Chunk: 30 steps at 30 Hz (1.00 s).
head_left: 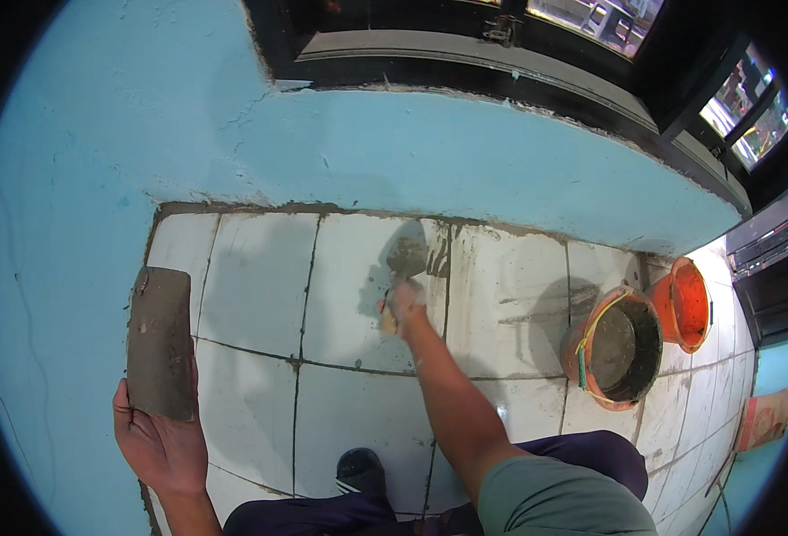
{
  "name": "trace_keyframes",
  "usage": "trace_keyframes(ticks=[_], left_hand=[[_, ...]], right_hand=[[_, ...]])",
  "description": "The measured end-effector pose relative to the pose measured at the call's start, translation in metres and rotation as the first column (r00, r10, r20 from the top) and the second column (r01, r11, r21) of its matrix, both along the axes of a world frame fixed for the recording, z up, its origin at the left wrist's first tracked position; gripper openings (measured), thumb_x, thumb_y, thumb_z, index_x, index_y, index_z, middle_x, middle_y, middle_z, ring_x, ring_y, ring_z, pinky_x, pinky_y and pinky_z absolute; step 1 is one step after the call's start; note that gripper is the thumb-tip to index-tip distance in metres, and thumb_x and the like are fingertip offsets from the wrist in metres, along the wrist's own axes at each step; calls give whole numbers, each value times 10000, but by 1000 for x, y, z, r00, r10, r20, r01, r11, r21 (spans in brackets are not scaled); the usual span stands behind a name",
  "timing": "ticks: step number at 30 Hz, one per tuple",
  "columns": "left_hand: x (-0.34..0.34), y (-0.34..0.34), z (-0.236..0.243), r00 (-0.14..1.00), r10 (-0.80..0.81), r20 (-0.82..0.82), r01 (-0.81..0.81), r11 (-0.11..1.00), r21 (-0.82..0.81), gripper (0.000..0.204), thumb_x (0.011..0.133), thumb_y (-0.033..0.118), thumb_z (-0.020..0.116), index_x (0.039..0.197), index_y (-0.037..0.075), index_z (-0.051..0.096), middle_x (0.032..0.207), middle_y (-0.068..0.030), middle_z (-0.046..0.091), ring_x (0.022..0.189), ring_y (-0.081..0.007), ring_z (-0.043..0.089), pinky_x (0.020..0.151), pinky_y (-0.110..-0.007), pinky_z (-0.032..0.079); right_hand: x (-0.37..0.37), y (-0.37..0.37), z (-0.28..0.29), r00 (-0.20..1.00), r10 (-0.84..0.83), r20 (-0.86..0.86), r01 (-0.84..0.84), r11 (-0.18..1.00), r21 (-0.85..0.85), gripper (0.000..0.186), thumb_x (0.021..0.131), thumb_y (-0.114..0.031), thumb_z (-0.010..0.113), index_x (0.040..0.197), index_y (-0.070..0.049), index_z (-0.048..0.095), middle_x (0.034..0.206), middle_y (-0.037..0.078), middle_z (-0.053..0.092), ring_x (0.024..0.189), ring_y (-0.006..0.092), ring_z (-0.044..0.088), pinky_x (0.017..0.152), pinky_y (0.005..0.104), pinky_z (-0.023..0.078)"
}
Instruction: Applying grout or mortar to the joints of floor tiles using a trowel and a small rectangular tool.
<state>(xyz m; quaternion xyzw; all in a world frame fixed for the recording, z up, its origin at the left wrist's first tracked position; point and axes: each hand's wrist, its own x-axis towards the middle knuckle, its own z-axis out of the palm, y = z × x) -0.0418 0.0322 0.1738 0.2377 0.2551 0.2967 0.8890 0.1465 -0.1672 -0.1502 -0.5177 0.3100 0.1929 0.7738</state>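
My left hand (157, 447) holds up an oblong tile (159, 344) by its lower end, close to the blue wall on the left. Smooth grey mortar covers the side of it that faces me. Out over the white floor tiles, my right hand (405, 308) is closed around the handle of a trowel (406, 254) and is a little blurred. The trowel's blade points toward the wall, beside a dark wet smear (438, 250) of mortar. Whether the blade touches the floor I cannot tell.
An orange bucket (581, 335) with grey mortar inside stands to the right, a second orange bucket (682, 308) just behind it. Ahead, the blue wall (429, 152) rises to a dark window frame (537, 80). My sandalled foot (361, 472) is at the bottom, and a crumpled bag (762, 420) lies far right.
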Motion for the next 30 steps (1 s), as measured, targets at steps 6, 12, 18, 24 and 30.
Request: trace_keyframes(ticks=[6, 12, 18, 24, 30], left_hand=[[-3, 22, -8, 1000, -22, 15, 22, 999, 26, 520, 1071, 223, 262, 1457, -115, 348, 1519, -253, 409, 1412, -380, 399, 1213, -514, 300], [-4, 22, -5, 996, -29, 79, 34, 997, -63, 506, 1072, 219, 257, 1454, -98, 353, 1531, -237, 401, 1413, -392, 398, 1215, -530, 291], [-17, 32, -9, 974, -102, 202, 127, 985, -115, 499, 1070, 228, 269, 1457, -74, 358, 1537, -235, 397, 1417, -370, 393, 1212, -517, 280], [-18, 54, -15, 950, -65, 306, 93, 993, -79, 534, 1051, 195, 272, 1483, -117, 314, 1551, -278, 354, 1441, -380, 355, 1228, -507, 258], [-11, 54, -10, 969, 15, 247, 2, 998, -66, 561, 1052, 207, 249, 1511, -117, 247, 1579, -277, 296, 1465, -425, 297, 1248, -514, 241]], right_hand=[[-70, 74, 72, 857, 339, 389, -210, 918, -336, 295, 979, -260, 608, 1070, 17, 564, 786, 103, 574, 606, 230, 592, 501, 344, 484], [-111, 92, 102, 277, 466, 840, 55, 865, -498, 251, 818, -48, 736, 1035, -17, 614, 865, 130, 641, 691, 303, 643, 579, 391, 506], [-119, 96, 112, -62, 566, 822, 215, 812, -543, 322, 729, -41, 780, 1026, -43, 656, 891, 52, 667, 692, 223, 636, 593, 342, 470], [-100, 75, 98, -79, 653, 753, 359, 724, -590, 424, 725, -85, 777, 1139, -106, 687, 911, 24, 653, 703, 193, 615, 619, 328, 431], [-62, 42, 30, 374, 722, 582, 291, 505, -813, 398, 806, -107, 708, 1203, -113, 675, 894, 81, 646, 771, 237, 629, 681, 381, 457]])
